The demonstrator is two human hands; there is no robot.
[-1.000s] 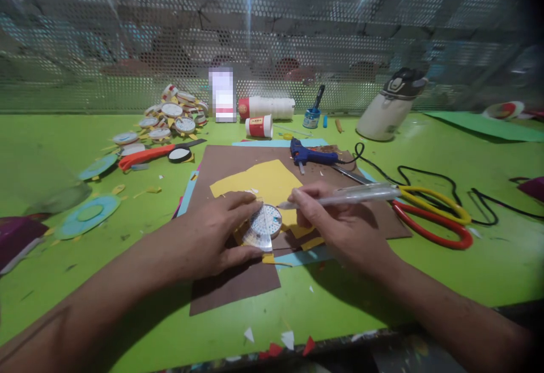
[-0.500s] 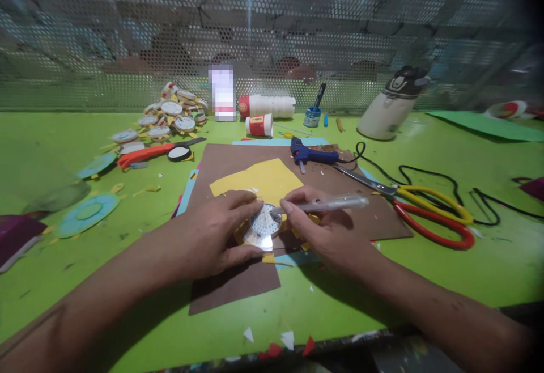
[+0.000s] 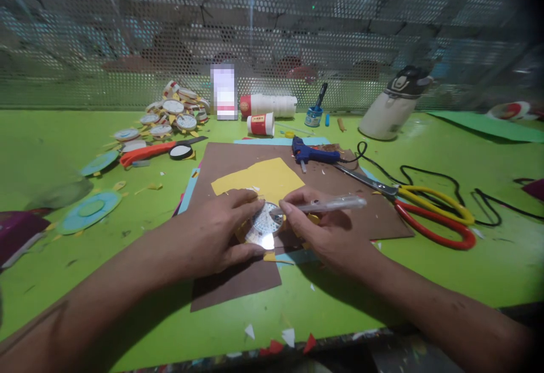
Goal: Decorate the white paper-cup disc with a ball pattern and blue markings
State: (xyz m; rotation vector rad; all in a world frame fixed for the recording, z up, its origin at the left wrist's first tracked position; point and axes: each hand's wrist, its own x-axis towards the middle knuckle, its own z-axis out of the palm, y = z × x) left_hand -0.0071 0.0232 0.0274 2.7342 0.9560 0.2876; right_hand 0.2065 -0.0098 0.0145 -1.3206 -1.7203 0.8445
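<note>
My left hand (image 3: 223,228) is at the middle of the work area, with its fingers and thumb around the left side of a small round dotted disc (image 3: 267,220). The lower part of the disc is shiny and catches the light. In my right hand (image 3: 317,223) is a pen with a clear barrel (image 3: 340,203), pinched near its tip. That tip points left and rests on or just over the disc; which of these I cannot tell. Yellow paper (image 3: 263,176) lies behind my hands on brown card (image 3: 361,214). Yellow pieces under the disc are partly hidden.
Beyond the card's right side lie a blue glue gun (image 3: 317,153) and large scissors (image 3: 433,214). An orange-handled cutter (image 3: 148,152) and a pile of round pieces (image 3: 174,109) are at left. Paper cups (image 3: 260,124), an ink jar (image 3: 313,117) and a jug (image 3: 391,106) stand or lie behind.
The whole view has shifted very slightly. The pen's back end has dipped a little, while my left hand stays on the disc.
</note>
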